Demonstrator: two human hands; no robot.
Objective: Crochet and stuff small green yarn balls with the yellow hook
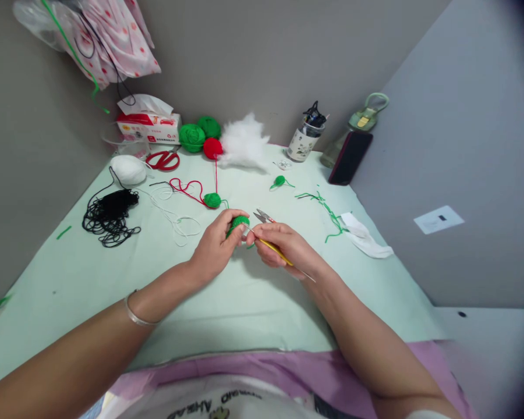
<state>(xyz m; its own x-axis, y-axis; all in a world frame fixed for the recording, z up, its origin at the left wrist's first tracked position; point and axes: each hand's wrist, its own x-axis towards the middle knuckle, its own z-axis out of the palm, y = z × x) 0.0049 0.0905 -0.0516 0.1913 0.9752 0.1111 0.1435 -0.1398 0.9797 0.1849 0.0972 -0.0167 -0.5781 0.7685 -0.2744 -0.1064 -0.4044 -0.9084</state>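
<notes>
My left hand is closed round a small green crocheted piece, which shows between thumb and fingers. In my right hand is a crochet hook with a yellow handle; its metal tip reaches to the green piece. Just beyond my hands lie small scissors, partly hidden by the right hand. A small green crocheted ball sits past my left hand, with red yarn beside it. Farther off lies a smaller green crocheted piece with yarn tails.
Black yarn, white yarn and red-handled scissors lie at left. Along the back stand a tissue box, green yarn balls, a red ball, white stuffing, a pen cup and a phone. Green scraps lie right.
</notes>
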